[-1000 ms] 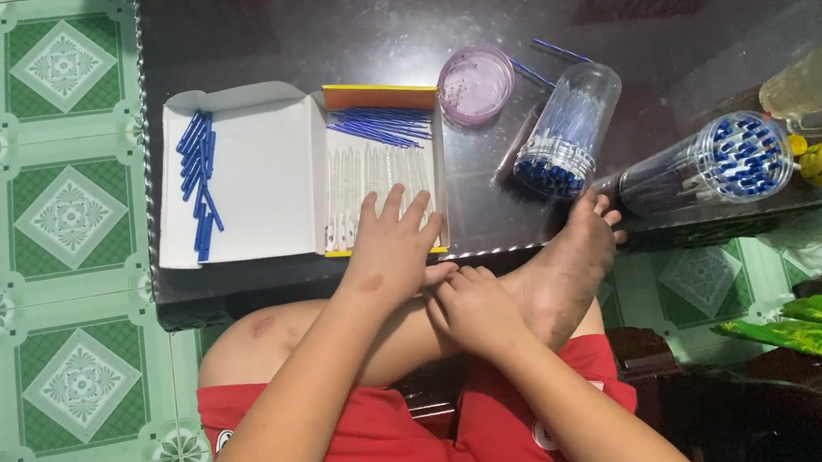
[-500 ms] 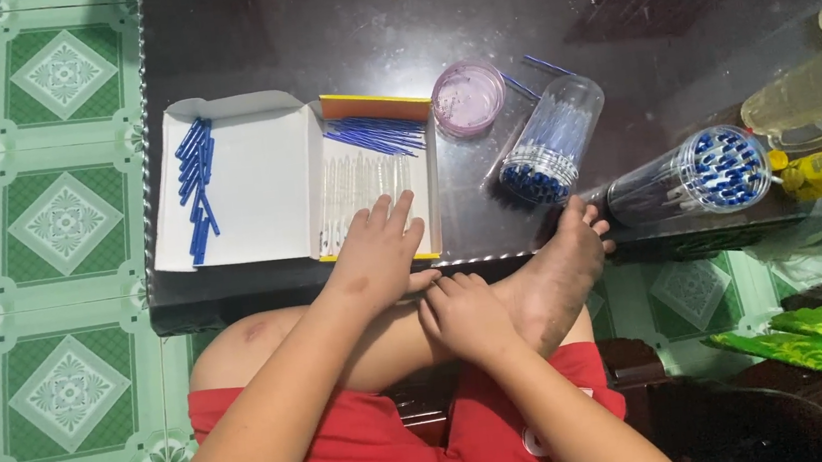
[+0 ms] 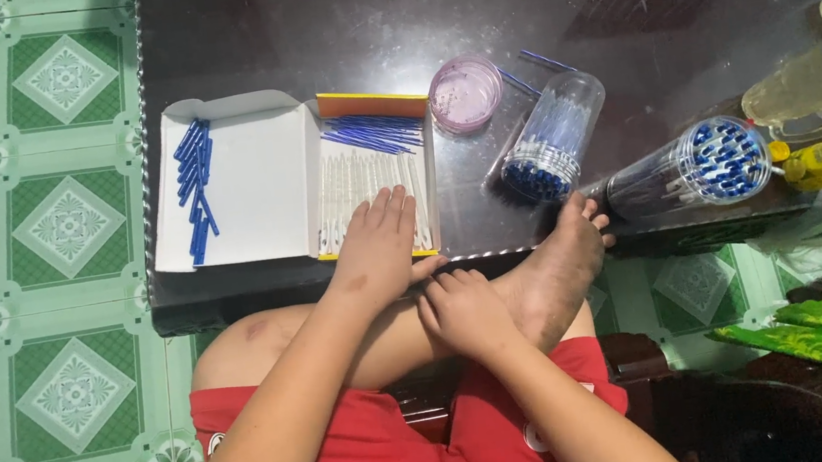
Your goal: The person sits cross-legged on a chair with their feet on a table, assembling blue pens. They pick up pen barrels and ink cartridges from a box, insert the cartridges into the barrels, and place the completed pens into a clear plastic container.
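The left hand [image 3: 379,247] lies flat on the near edge of the open box [image 3: 256,181], fingers spread, resting on the white pen tubes [image 3: 367,190] and gripping nothing. The right hand [image 3: 464,308] sits just beside that box edge on the person's shin, fingers loosely curled; whether it holds anything cannot be told. The tubes lie side by side, long axes pointing away across the tabletop [image 3: 332,38], their near ends hidden under the left hand.
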